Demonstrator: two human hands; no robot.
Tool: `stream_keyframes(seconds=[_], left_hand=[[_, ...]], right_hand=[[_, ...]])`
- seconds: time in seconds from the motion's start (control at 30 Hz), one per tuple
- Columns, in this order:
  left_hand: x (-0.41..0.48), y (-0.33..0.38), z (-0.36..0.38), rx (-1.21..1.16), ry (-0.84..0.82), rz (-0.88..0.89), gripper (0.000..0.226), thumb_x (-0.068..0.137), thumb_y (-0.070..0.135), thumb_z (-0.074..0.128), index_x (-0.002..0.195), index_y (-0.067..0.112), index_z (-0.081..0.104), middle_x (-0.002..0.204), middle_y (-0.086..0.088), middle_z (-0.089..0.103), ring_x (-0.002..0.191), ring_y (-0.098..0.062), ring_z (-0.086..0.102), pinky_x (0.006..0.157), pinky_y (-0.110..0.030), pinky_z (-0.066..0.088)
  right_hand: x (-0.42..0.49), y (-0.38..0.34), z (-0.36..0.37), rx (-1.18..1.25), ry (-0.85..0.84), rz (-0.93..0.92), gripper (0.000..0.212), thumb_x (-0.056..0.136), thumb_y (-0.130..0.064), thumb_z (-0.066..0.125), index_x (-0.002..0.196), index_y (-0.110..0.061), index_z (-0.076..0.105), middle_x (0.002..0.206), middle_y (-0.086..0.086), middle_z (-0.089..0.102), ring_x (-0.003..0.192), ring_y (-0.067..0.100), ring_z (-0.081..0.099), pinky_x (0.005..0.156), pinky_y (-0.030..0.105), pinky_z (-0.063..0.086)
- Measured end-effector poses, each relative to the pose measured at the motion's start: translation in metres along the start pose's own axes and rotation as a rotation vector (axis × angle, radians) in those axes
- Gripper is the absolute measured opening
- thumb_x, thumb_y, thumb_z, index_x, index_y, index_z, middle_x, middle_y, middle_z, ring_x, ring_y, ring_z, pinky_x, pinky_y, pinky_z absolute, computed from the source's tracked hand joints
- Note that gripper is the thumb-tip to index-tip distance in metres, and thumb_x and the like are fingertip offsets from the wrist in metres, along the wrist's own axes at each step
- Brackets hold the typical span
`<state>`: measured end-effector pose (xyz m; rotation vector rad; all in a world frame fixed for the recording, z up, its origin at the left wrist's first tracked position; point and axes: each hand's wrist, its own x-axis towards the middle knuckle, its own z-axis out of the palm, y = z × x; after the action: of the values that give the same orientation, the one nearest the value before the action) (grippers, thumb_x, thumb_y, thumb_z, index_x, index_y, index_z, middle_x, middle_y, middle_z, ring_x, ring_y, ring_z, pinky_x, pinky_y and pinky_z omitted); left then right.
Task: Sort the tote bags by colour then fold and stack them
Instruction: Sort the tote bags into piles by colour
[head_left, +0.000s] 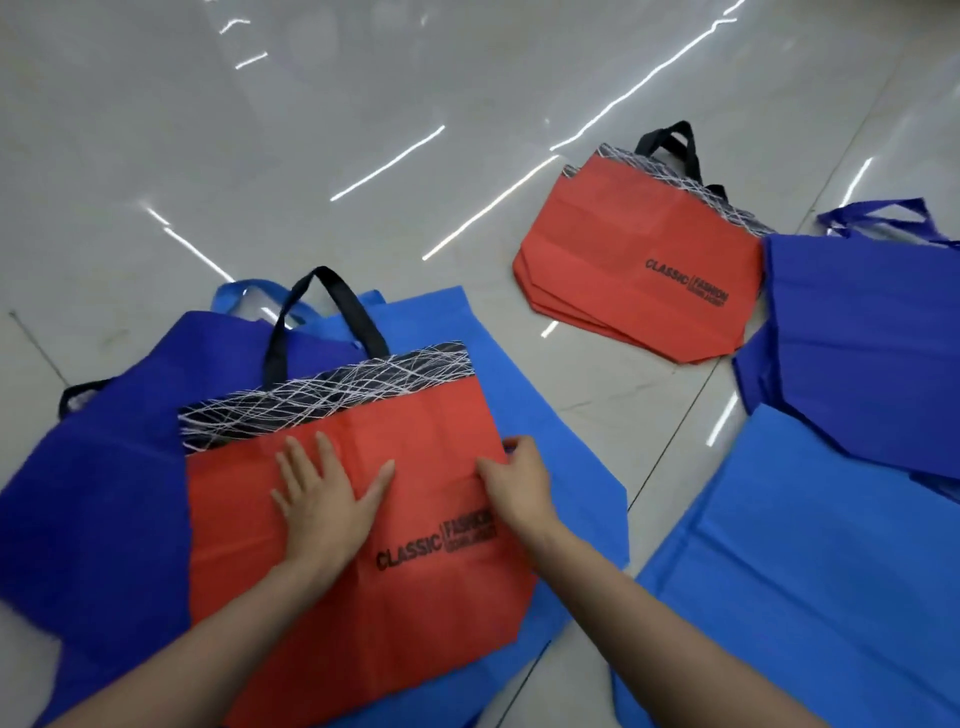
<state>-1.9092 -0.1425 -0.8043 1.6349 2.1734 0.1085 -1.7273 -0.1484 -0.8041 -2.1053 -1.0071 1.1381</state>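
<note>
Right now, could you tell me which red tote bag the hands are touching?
The near red bag, atop blue bags; the far red stack lies untouched.

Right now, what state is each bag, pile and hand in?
Near red fabric tote bag, black handles: flat, unfolded.
Light blue fabric tote beneath it: spread out.
Left dark blue fabric tote: rumpled.
Left hand: open, pressing red bag.
Right hand: grips red bag's edge.
Far red tote pile: stacked flat.
Right dark blue pile: loose.
Right light blue pile: flat.
</note>
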Motion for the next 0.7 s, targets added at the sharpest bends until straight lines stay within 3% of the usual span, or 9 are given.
stream_keyframes(seconds=[0.07, 0.17, 0.27, 0.33, 0.47, 0.53, 0.6, 0.7], left_hand=[[0.004, 0.011, 0.001, -0.027, 0.007, 0.097, 0.086, 0.089, 0.06, 0.04, 0.151, 0.012, 0.006, 0.157, -0.016, -0.007, 0.145, -0.029, -0.007, 0.115, -0.048, 0.004], [0.013, 0.031, 0.0, -0.043, 0.035, 0.312, 0.081, 0.09, 0.056, 0.042, 0.151, 0.013, 0.01, 0.158, -0.009, -0.001, 0.146, -0.021, -0.004, 0.116, -0.042, 0.002], [0.018, 0.054, -0.002, -0.02, 0.057, 0.445, 0.096, 0.078, 0.077, 0.035, 0.15, 0.017, 0.013, 0.158, -0.008, 0.002, 0.146, -0.021, -0.002, 0.116, -0.042, 0.002], [0.02, 0.064, 0.002, 0.014, 0.015, 0.476, 0.104, 0.071, 0.084, 0.031, 0.15, 0.02, 0.011, 0.158, -0.009, -0.002, 0.146, -0.024, -0.002, 0.115, -0.045, 0.003], [0.025, 0.074, 0.012, 0.148, -0.094, 0.407, 0.099, 0.078, 0.071, 0.045, 0.151, 0.024, -0.002, 0.157, -0.009, -0.015, 0.145, -0.027, -0.009, 0.114, -0.05, 0.002], [0.027, 0.077, 0.016, 0.209, -0.145, 0.38, 0.101, 0.076, 0.074, 0.043, 0.15, 0.025, -0.006, 0.157, -0.009, -0.016, 0.144, -0.028, -0.011, 0.114, -0.051, 0.0], [0.031, 0.08, 0.019, 0.238, -0.206, 0.383, 0.099, 0.077, 0.075, 0.043, 0.15, 0.027, -0.005, 0.156, -0.008, -0.018, 0.144, -0.029, -0.015, 0.114, -0.052, -0.002], [0.034, 0.078, 0.02, 0.112, -0.234, 0.432, 0.091, 0.084, 0.062, 0.049, 0.15, 0.027, -0.003, 0.157, -0.005, -0.017, 0.144, -0.025, -0.015, 0.114, -0.048, -0.003]], right_hand=[[0.008, 0.002, -0.007, 0.139, -0.016, 0.037, 0.023, 0.083, -0.008, 0.057, 0.105, -0.003, 0.06, 0.101, 0.01, 0.065, 0.097, 0.026, 0.061, 0.083, 0.034, 0.047], [0.027, 0.005, -0.044, 0.105, 0.181, -0.051, 0.021, 0.087, -0.013, 0.058, 0.107, -0.006, 0.061, 0.099, 0.007, 0.064, 0.093, 0.021, 0.057, 0.082, 0.032, 0.043], [0.051, 0.002, -0.094, 0.156, 0.412, -0.096, 0.02, 0.091, -0.012, 0.055, 0.11, -0.005, 0.058, 0.098, 0.006, 0.062, 0.093, 0.022, 0.056, 0.087, 0.033, 0.044], [0.067, 0.002, -0.123, 0.18, 0.533, -0.124, 0.025, 0.093, -0.012, 0.052, 0.117, -0.005, 0.054, 0.105, 0.005, 0.058, 0.097, 0.02, 0.053, 0.091, 0.03, 0.04], [0.102, -0.002, -0.172, 0.157, 0.678, -0.147, 0.027, 0.095, -0.013, 0.051, 0.121, -0.003, 0.052, 0.116, 0.012, 0.058, 0.105, 0.024, 0.053, 0.084, 0.024, 0.035], [0.121, -0.006, -0.194, 0.159, 0.716, -0.12, 0.037, 0.095, -0.015, 0.052, 0.129, -0.003, 0.047, 0.126, 0.013, 0.054, 0.116, 0.026, 0.05, 0.093, 0.027, 0.035], [0.132, -0.008, -0.207, 0.072, 0.741, -0.094, 0.051, 0.095, -0.02, 0.052, 0.141, -0.004, 0.035, 0.141, 0.015, 0.04, 0.13, 0.027, 0.039, 0.105, 0.032, 0.029], [0.121, -0.001, -0.19, -0.34, 0.686, -0.145, 0.063, 0.093, -0.023, 0.055, 0.146, -0.003, 0.026, 0.152, 0.019, 0.023, 0.139, 0.034, 0.023, 0.112, 0.041, 0.02]])
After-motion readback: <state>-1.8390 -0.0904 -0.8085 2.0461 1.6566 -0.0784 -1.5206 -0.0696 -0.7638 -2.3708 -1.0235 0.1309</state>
